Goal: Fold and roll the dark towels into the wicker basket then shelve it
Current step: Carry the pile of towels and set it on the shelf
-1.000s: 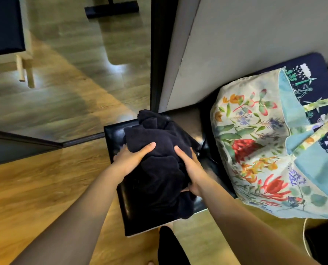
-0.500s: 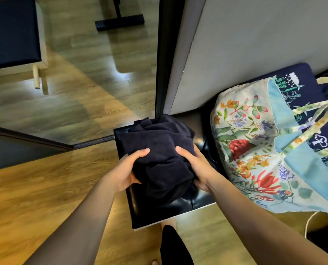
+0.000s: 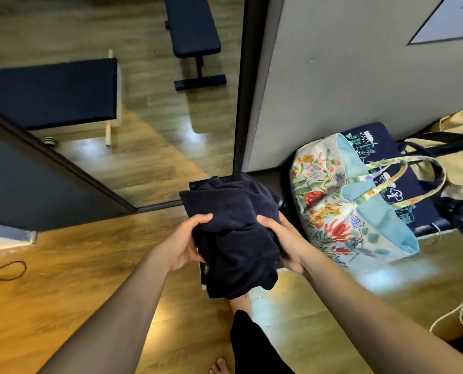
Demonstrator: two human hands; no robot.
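Towels: you hold 1 bundle of dark towels [image 3: 233,233] in front of you, bunched and unfolded, with loose folds hanging below your hands.
Left hand: your left hand [image 3: 183,245] grips the bundle's left side; the thumb lies over the top and the fingers curl underneath, mostly hidden by cloth.
Right hand: your right hand [image 3: 284,241] grips the bundle's right side; the thumb presses into the upper fold and the fingers wrap round the far side, out of sight.
Position: the bundle hangs above the wood floor [image 3: 63,287], over a black edge that shows at its top and lower left, near the foot of the grey wall [image 3: 346,90].
Tote: 1 floral tote [image 3: 333,206] stands on the floor just right of the bundle, close to your right wrist, apart from the cloth.
Mirror: 1 mirror [image 3: 157,117] at upper left reflects 2 dark benches.
Cord: 1 red cord [image 3: 6,271] lies on the floor at far left.
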